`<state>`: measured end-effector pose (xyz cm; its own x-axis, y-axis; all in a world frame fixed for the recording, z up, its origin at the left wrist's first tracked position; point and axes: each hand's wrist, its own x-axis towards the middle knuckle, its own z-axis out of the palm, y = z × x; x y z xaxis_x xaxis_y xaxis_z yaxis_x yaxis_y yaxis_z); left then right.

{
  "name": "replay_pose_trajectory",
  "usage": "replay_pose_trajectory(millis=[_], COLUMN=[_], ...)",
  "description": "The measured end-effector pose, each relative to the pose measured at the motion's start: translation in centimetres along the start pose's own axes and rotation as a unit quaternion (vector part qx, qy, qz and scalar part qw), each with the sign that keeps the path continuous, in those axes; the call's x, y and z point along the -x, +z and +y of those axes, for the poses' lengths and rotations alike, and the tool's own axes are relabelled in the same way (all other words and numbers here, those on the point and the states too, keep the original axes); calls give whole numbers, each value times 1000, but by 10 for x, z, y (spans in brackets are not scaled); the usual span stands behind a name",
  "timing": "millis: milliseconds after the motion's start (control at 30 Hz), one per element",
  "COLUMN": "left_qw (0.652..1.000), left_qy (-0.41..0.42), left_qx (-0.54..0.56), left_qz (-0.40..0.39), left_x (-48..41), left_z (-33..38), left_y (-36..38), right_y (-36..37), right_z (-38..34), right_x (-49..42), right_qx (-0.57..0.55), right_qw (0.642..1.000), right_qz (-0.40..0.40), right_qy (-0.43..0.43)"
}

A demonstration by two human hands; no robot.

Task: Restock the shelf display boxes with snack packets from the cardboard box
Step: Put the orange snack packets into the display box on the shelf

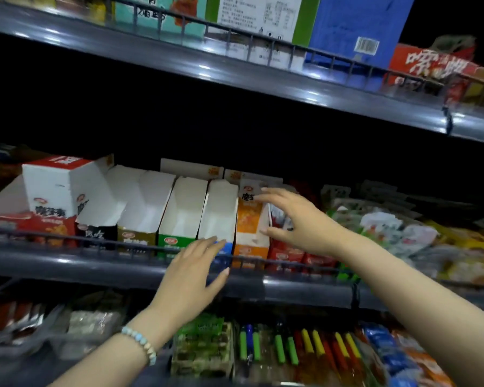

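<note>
Four empty display boxes (pixel 182 209) stand in a row on the middle shelf (pixel 95 265). Your left hand (pixel 192 277), fingers straight and apart, touches the blue display box (pixel 220 212). At its 3 o'clock your right hand (pixel 294 222), fingers spread, brackets one orange box (pixel 249 222). Three shelves show, with darkness behind.

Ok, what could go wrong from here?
The empty white display boxes on the left already lean on each other; a nudge could topple the row. The left hand is at the empty blue-fronted cardboard box, light enough to slide over the low wire rail. The right hand spans the orange cardboard box and may drag out red packets beside it.
</note>
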<state>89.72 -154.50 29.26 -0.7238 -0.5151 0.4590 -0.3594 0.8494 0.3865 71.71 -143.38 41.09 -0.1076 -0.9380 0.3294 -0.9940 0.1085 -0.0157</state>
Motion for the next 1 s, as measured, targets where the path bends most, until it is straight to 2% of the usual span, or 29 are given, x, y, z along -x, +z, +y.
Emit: replay_pose_trajectory(millis=[233,400,567,667,833,933,1000], left_qw=[994,980,952,935,910,887,880], left_qy=[-41,-78,-118,-157,-199,-235,-253], left_qx=[-29,-35,-52,-45,-45,-45,-31], left_qz=[-97,-182,-278,-315,-360,-395,-402], left_x=[83,142,195,221,257,271,279], left_z=[-30,-49,-69,-86,-112,-123,-130], left_y=[35,77,118,138,165,176,184], right_y=[79,173,261,306,366,391,404], right_z=[-44,-66,-88,-99,-114,-117,-117], right_x=[84,138,179,202,238,252,258], right_qx=[-62,-89,-162,-215,-308,-355,-406], right_qw=[997,980,946,914,839,787,738], right_qz=[-54,-162,-241,-279,-331,-343,-327], right_qy=[7,77,144,203,303,370,429])
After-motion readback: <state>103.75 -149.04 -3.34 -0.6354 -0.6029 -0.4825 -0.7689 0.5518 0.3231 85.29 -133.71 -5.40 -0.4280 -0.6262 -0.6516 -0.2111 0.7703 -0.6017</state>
